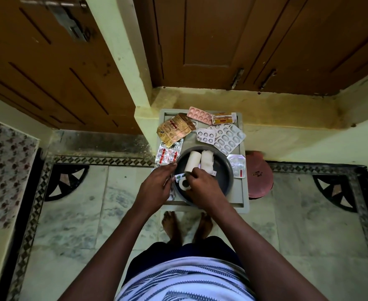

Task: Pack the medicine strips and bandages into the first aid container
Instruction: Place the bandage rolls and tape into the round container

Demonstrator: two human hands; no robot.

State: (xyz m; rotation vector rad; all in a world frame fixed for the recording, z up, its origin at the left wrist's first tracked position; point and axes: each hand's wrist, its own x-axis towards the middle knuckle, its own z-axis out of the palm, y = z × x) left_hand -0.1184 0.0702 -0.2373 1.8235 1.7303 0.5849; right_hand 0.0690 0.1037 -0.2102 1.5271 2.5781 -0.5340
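Bandages first: I count two rolls (200, 162) already lying side by side in the dark round container (223, 177), long axes running away from me toward the wall, with a tape ring (183, 184) at the near rim. Most strips are still outside it on the grey tray (243, 198): gold (174, 129), pink (200, 114), silver (224, 136), red-printed (166, 156). My right hand (202, 184) pinches a small strip (181, 176) over the near rim; my left hand (157, 186) reaches beside it, grip unclear.
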